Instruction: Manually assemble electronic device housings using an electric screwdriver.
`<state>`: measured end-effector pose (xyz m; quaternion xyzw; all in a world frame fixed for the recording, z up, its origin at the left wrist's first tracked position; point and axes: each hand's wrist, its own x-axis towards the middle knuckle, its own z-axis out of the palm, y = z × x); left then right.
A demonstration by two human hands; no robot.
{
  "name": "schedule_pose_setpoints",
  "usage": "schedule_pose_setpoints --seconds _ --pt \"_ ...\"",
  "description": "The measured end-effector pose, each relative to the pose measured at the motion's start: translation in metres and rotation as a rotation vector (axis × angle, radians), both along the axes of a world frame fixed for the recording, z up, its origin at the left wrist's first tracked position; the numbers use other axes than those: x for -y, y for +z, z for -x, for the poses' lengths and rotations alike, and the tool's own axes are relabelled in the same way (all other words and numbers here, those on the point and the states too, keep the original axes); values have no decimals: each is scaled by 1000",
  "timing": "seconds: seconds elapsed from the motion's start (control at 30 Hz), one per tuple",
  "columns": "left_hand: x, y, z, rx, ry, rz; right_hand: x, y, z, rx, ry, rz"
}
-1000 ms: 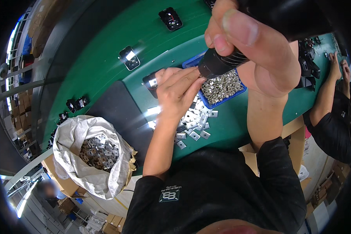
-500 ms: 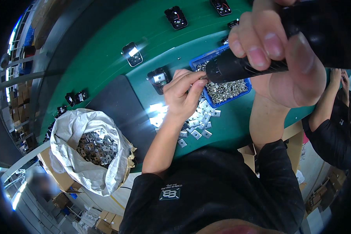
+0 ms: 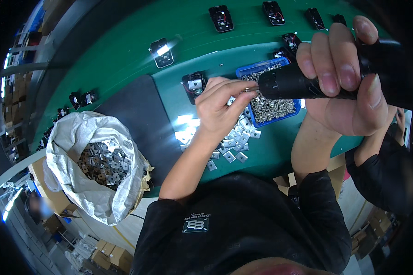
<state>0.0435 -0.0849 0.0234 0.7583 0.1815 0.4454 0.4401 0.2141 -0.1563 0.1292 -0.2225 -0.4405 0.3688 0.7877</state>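
Note:
My left hand is closed, thumb and forefinger pinching a small metal screw at the tip of a black electric screwdriver. The pinched piece is mostly covered by the fingers. My right hand grips the driver's body, which lies nearly level with its tip toward my left hand. Under the driver stands a blue tray full of silver screws. Square metal plates with holes lie loose below my left hand. Just left of that hand sits a black housing with a metal plate on it.
A white sack of metal clips stands at the left beside a dark mat. Several black housings line the green surface at the back. At the right edge, another person's arm is in view.
The whole view has shifted, so the tray and housings sit farther right and the sack farther left. My hands keep the same grips, with the driver tip still at my left fingers.

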Motion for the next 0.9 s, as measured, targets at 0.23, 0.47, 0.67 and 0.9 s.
schedule_pose_setpoints --seconds 0.23,0.47,0.67,0.9 --pt "-47 5 50 -184 36 -298 -21 -22 16 27 104 -35" --pt "-65 -11 83 -598 20 -139 -46 -41 48 16 -38 79" --pt "-71 -20 79 -588 -18 -203 -68 -60 64 102 -158 113" --pt "-71 -20 77 -564 -12 -148 -72 -65 70 87 -143 131"
